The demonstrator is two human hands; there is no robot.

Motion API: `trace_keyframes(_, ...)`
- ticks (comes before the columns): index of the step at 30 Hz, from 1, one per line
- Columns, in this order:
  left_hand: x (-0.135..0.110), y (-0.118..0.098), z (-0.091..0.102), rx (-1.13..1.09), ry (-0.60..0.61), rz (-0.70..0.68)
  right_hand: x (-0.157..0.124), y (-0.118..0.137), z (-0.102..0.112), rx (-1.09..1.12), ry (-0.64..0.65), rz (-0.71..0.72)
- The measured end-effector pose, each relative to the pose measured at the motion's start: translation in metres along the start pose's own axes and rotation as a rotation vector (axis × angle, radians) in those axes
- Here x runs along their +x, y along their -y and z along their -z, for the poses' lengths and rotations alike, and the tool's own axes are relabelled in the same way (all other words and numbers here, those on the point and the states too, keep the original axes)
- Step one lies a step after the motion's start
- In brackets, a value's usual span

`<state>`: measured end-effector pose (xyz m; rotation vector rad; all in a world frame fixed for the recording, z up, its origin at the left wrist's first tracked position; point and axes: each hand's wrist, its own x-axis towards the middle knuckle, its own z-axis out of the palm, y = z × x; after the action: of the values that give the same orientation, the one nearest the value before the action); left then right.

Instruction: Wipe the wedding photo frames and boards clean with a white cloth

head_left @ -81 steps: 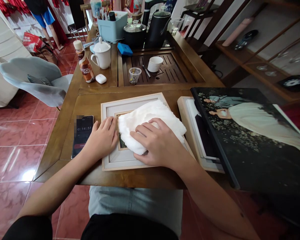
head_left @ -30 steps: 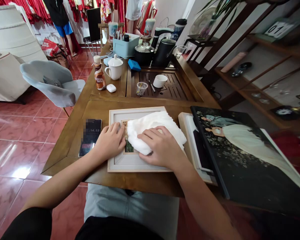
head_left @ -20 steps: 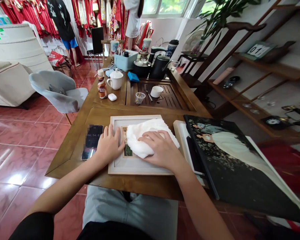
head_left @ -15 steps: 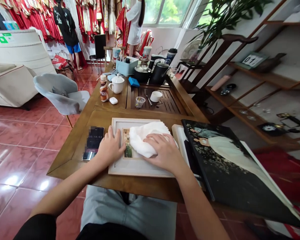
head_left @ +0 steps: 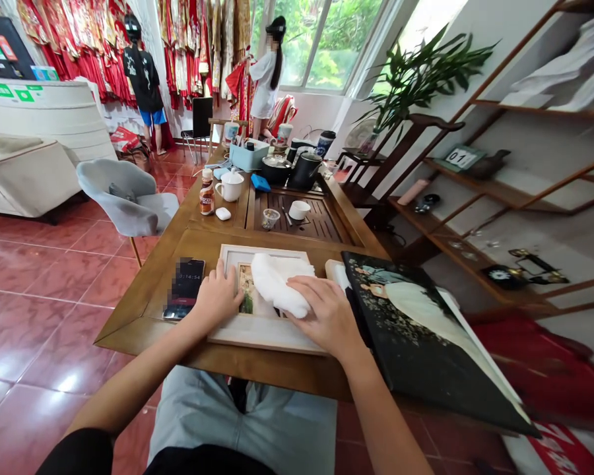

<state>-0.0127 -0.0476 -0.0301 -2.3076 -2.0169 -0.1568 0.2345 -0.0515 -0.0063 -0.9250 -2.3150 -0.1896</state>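
A pale picture frame [head_left: 257, 333] lies flat near the table's front edge, a small picture showing in its middle. My right hand [head_left: 327, 313] grips a white cloth [head_left: 277, 280], which rests on the frame and covers its centre and right part. On the frame's left side lies my left hand [head_left: 219, 293], palm down with fingers stretched and apart, holding nothing. Left of that hand is a phone [head_left: 185, 287] with a timer on its screen.
A large dark photo panel [head_left: 416, 330] leans over the table's right side. Further back are a bottle [head_left: 206, 192], a lidded white mug [head_left: 231, 186], a white cup [head_left: 299, 210] and a black kettle [head_left: 305, 171]. Two people [head_left: 143, 86] stand by hanging garments.
My right hand has closed more on the cloth, which is bunched and shifted slightly left. The left hand stays on the frame's left side. The head view has tilted up a little.
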Motion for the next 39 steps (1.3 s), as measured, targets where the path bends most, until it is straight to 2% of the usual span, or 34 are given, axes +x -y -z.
trace_keyframes(5,0.000,-0.012,0.008,0.001,-0.097,-0.100,-0.005,0.009,0.021,0.004,-0.098,0.065)
trace_keyframes(11,0.004,-0.052,0.025,-0.177,-0.063,-0.302,-0.025,0.008,0.064,-0.108,-0.189,0.052)
trace_keyframes(15,0.011,-0.086,0.032,-0.519,0.043,-0.393,-0.053,-0.006,0.098,-0.309,-0.223,-0.011)
trace_keyframes(19,0.030,-0.118,0.033,-0.734,0.188,-0.475,-0.090,-0.038,0.114,-0.495,-0.104,-0.096)
trace_keyframes(23,0.059,-0.151,0.024,-0.973,0.374,-0.380,-0.125,-0.069,0.108,-0.479,0.021,-0.210)
trace_keyframes(26,0.075,-0.172,0.019,-1.113,0.512,-0.253,-0.140,-0.074,0.108,-0.333,0.037,-0.321)
trace_keyframes(29,0.085,-0.183,0.019,-1.196,0.597,-0.134,-0.144,-0.073,0.120,-0.140,0.046,-0.393)
trace_keyframes(31,0.089,-0.187,0.021,-1.221,0.631,-0.075,-0.143,-0.081,0.131,-0.034,-0.030,-0.447)
trace_keyframes(33,0.092,-0.189,0.025,-1.230,0.655,-0.033,-0.142,-0.098,0.141,0.000,-0.115,-0.611)
trace_keyframes(34,0.094,-0.191,0.027,-1.232,0.663,-0.015,-0.141,-0.108,0.144,-0.011,-0.128,-0.758)
trace_keyframes(35,0.096,-0.192,0.028,-1.232,0.671,0.002,-0.141,-0.119,0.146,-0.010,-0.102,-0.931)
trace_keyframes(36,0.098,-0.193,0.030,-1.231,0.678,0.018,-0.141,-0.130,0.147,-0.001,-0.073,-1.019)
trace_keyframes(39,0.103,-0.196,0.033,-1.224,0.697,0.059,-0.141,-0.152,0.145,0.057,0.055,-1.145)
